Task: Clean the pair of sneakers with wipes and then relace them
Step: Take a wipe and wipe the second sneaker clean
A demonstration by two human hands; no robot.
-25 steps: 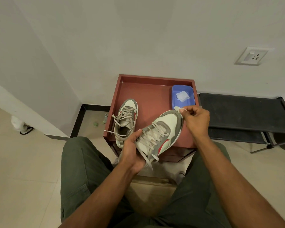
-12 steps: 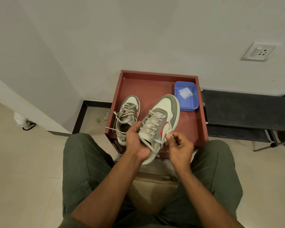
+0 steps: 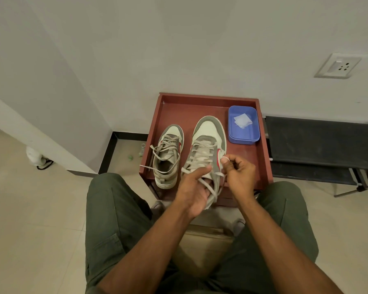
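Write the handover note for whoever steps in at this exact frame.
Left hand grips the heel end of the right-side sneaker, propped on the red tray.
Right hand pinches its lace in its fingers at the collar.
Other sneaker lies on the tray, laced, ends loose.
Wipes sit in the blue tub.
Done: cannot tell whether any wiping is done.
Left: unlace, wipe both, relace.

On the red tray [image 3: 174,109], you have bare floor behind the two sneakers for a hand to pass, while the blue tub [image 3: 244,135] blocks its far right corner and its raised rim walls three sides.
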